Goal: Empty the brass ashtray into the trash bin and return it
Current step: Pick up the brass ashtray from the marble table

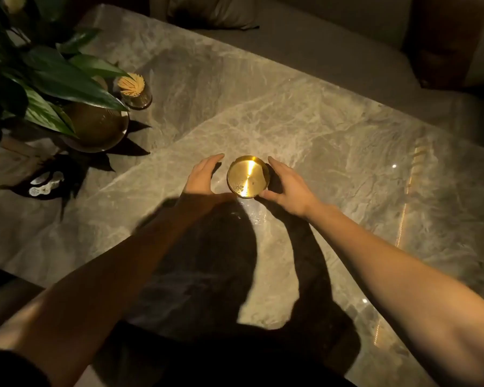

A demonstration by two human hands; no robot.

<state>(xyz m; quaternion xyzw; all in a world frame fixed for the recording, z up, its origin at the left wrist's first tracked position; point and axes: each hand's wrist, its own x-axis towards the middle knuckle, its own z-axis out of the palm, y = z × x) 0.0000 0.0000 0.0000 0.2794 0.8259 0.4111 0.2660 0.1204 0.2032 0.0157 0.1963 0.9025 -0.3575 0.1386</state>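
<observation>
A round brass ashtray (248,176) sits on the marble table (333,141), near its middle, with a few dark specks of ash on its shiny bottom. My right hand (287,188) curves around the ashtray's right side, thumb at its near rim and fingers at its far rim, touching it. My left hand (203,174) is open just left of the ashtray, with a small gap between palm and rim. No trash bin is in view.
A leafy plant (34,74) in a brass pot (98,127) stands at the table's left. A toothpick holder (134,90) is behind it. A grey sofa (305,37) with a cushion runs along the far side.
</observation>
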